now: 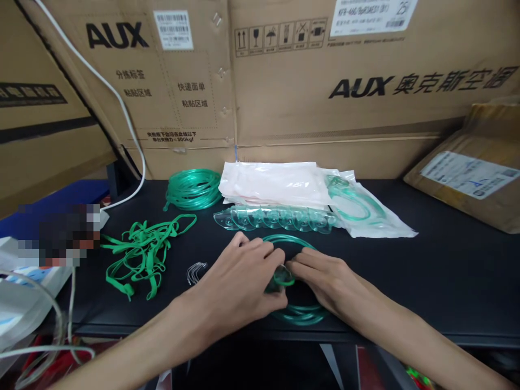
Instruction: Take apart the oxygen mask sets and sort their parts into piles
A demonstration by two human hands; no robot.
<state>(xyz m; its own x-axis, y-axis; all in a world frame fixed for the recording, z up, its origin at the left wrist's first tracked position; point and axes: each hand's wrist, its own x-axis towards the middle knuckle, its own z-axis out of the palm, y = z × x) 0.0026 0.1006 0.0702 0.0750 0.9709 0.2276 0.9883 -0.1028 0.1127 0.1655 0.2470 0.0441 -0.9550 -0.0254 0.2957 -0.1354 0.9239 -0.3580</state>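
My left hand and my right hand meet over a coil of clear green tubing lying on the black table. Both hands have their fingers curled and pinch a small green connector piece at the coil's middle. Just beyond the hands lies a row of stacked clear green masks. A small bundle of thin metal clips lies left of my left hand.
Green elastic straps lie in a heap at the left, a bundle of coiled green tubing behind them. White plastic bags are stacked at the back, one holding a mask and tubing. Cardboard boxes wall the back.
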